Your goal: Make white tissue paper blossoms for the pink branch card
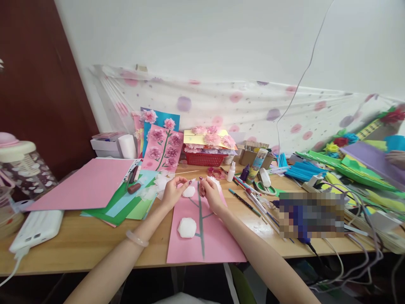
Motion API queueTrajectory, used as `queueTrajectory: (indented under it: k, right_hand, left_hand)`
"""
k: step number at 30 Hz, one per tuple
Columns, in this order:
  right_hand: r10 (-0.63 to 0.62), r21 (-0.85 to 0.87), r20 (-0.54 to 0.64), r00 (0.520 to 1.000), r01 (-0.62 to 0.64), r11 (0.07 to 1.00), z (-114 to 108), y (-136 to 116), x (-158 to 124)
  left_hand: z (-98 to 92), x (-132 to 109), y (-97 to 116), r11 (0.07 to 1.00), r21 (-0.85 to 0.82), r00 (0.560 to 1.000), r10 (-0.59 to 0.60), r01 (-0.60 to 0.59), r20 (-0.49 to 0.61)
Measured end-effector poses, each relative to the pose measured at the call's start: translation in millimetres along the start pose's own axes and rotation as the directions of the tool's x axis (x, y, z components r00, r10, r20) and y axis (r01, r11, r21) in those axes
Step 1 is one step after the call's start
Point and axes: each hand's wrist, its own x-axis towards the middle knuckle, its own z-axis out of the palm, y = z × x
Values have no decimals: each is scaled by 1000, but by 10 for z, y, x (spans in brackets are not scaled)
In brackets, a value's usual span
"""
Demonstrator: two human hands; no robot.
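At the upper end of the pink sheet (218, 240), a small white paper flower (189, 191) is pinched in the fingertips of the left hand (173, 193), at or just above the paper. The right hand (211, 194) is close beside it, across the green stem (200, 223), with its fingers curled; whether they grip anything cannot be told. A second white flower (187, 227) lies lower on the sheet, left of the stem. To the right lie scattered pens (253, 202); a red basket (204, 159) stands behind.

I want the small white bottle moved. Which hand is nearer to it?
Right. The right hand sits just left of and in front of the bottle; the left hand is farther left, beyond the puff between them.
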Motion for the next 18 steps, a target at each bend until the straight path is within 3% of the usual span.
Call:
queueTrajectory:
  k: [7,13,18]
  right_hand:
    - [96,-32,158,983,-92,995,49,-53,-63]
    - [108,-24,195,975,-105,994,26,-45,-58]
    - [118,-7,210,971,-119,993,23,-46,-51]
  left_hand:
    - [-30,-35,81,990,98,995,99,-101,31]
    - [-36,-52,94,954,219,979,200,-205,46]
    - [-42,-50,66,946,244,977,206,-212,49]
